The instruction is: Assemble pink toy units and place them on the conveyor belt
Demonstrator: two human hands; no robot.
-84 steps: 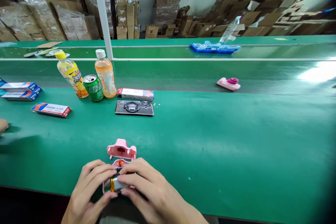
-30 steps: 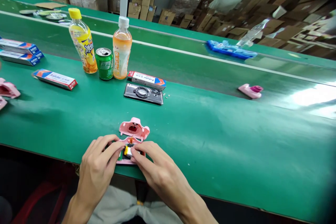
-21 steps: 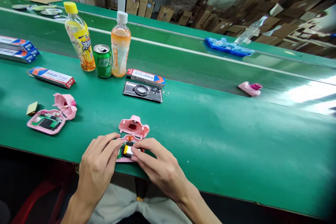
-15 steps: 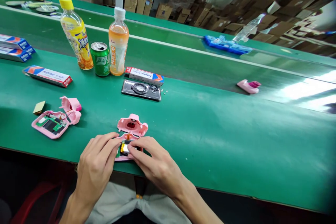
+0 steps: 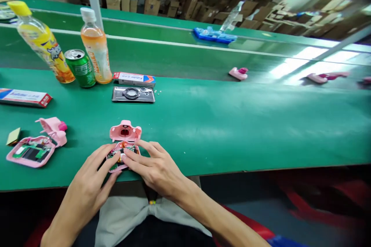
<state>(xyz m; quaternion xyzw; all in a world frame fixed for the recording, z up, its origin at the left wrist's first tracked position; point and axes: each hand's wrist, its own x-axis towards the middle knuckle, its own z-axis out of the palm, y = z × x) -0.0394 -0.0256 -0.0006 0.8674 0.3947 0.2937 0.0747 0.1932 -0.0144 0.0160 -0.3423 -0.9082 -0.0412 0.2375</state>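
An opened pink casing with a green circuit board (image 5: pixel 113 163) lies near the table's front edge, its pink cover (image 5: pixel 125 131) folded out just behind it. My left hand (image 5: pixel 89 179) grips the left side of this casing, fingers along its edge. My right hand (image 5: pixel 158 166) reaches over from the right, fingertips pressed on the small battery (image 5: pixel 122 157) inside, which they mostly cover. Further left sits a second opened pink casing (image 5: pixel 31 152) with its board showing, attached to a cover (image 5: pixel 53 129); no hand touches it.
Behind are a yellow-capped bottle (image 5: pixel 45 42), a green can (image 5: pixel 80 68), an orange drink bottle (image 5: pixel 96 48), a long box (image 5: pixel 135 79) and a phone (image 5: pixel 133 94). Pink parts (image 5: pixel 238 73) and a blue tray (image 5: pixel 214 35) lie on the conveyor (image 5: pixel 162 60).
The view has turned right, so the table items appear further left and more pink parts show at right. My right fingers now cover more of the battery.
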